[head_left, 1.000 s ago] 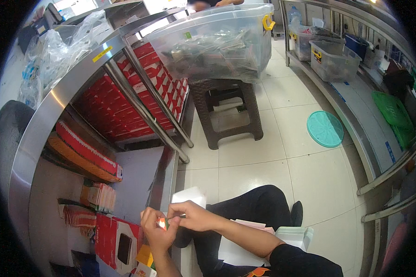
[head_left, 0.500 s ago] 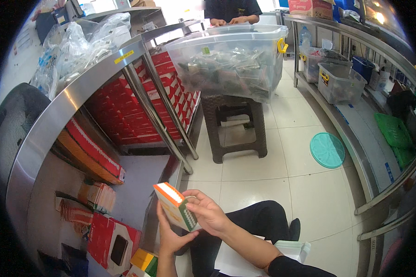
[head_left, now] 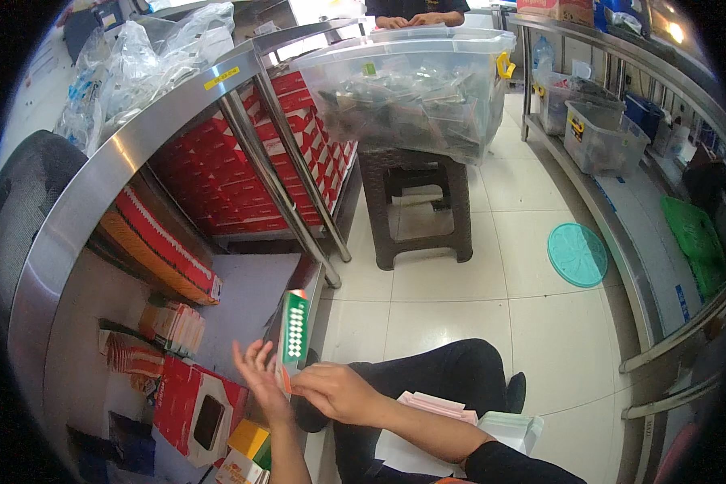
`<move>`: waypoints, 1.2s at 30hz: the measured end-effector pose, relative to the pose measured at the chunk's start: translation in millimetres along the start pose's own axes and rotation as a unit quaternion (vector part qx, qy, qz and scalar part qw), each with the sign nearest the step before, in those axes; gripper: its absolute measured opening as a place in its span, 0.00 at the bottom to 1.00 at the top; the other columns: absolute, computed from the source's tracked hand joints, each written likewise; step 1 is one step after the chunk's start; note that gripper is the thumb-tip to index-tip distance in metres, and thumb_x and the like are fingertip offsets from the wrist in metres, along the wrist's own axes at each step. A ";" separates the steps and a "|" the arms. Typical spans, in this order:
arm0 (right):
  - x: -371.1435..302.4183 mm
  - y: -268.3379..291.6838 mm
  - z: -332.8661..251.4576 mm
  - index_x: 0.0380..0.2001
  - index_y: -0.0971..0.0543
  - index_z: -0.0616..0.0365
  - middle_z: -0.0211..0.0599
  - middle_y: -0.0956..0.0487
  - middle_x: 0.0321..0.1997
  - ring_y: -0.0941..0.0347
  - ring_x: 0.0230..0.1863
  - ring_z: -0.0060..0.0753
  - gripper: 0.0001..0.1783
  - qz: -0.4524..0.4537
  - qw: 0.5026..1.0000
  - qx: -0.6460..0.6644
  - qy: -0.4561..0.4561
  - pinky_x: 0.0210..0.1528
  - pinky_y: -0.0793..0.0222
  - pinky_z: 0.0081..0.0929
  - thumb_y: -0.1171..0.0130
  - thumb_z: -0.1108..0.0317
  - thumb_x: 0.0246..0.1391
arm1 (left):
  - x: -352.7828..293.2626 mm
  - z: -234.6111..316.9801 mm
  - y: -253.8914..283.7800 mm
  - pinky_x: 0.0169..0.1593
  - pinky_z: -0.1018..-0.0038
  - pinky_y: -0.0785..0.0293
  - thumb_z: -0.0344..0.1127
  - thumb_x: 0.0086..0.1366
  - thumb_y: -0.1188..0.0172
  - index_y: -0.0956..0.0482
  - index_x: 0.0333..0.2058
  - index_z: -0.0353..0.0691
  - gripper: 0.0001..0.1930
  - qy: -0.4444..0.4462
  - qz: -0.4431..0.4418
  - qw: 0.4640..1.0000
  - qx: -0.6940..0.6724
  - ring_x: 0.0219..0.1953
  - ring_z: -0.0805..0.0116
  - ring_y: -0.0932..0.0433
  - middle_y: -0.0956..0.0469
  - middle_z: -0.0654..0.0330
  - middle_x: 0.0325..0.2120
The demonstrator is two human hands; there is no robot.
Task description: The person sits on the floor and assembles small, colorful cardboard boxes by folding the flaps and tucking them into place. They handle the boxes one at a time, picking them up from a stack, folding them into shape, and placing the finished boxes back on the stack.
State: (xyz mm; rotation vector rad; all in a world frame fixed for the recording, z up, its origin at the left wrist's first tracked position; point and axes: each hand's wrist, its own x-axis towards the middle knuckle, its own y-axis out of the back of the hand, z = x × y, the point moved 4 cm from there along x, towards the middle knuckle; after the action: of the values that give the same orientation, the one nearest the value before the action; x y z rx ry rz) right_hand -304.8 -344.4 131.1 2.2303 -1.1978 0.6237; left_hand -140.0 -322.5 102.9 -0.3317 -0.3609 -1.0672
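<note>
Head view: right hand pinches the orange lower end of a green-sided carton, upright beyond its fingertips; left hand, fingers spread, sits just beside, likely there to steady it.

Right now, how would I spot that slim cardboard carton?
From the big clear plastic tub, look down to the person's bare right hand. At its fingertips is the slim cardboard carton; its white-patterned green side sets it apart from the red-and-white box at lower left.
</note>
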 end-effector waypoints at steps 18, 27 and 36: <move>-0.7 -10.2 3.0 0.33 0.23 0.59 0.47 0.21 0.31 0.24 0.35 0.52 0.06 -0.006 0.995 -0.071 -0.063 0.37 0.29 0.42 0.42 0.69 0.53 | -22.9 -21.4 8.3 0.65 0.62 0.42 0.36 0.64 0.44 0.61 0.70 0.41 0.43 0.015 0.148 0.987 0.059 0.63 0.57 0.41 0.49 0.50 0.66; 0.4 2.3 24.6 0.35 0.23 0.62 0.46 0.22 0.42 0.24 0.40 0.51 0.08 0.064 0.989 -0.131 0.019 0.45 0.26 0.40 0.43 0.72 0.52 | -10.3 -30.9 8.2 0.65 0.65 0.44 0.40 0.75 0.61 0.52 0.71 0.44 0.29 0.130 -0.158 0.941 0.270 0.62 0.56 0.39 0.41 0.50 0.62; 0.1 -3.1 35.8 0.29 0.29 0.65 0.51 0.26 0.28 0.27 0.31 0.61 0.07 0.066 0.992 -0.068 -0.085 0.35 0.32 0.50 0.46 0.72 0.52 | -16.9 -35.9 6.1 0.64 0.64 0.42 0.46 0.76 0.62 0.53 0.71 0.42 0.30 0.165 -0.138 0.940 0.265 0.60 0.54 0.37 0.39 0.46 0.56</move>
State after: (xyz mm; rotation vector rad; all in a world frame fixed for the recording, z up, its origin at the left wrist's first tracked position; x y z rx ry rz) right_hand -296.9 -366.0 103.5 2.1367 -1.4370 0.3940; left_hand -137.4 -322.1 62.8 0.3899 -0.3831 -1.2284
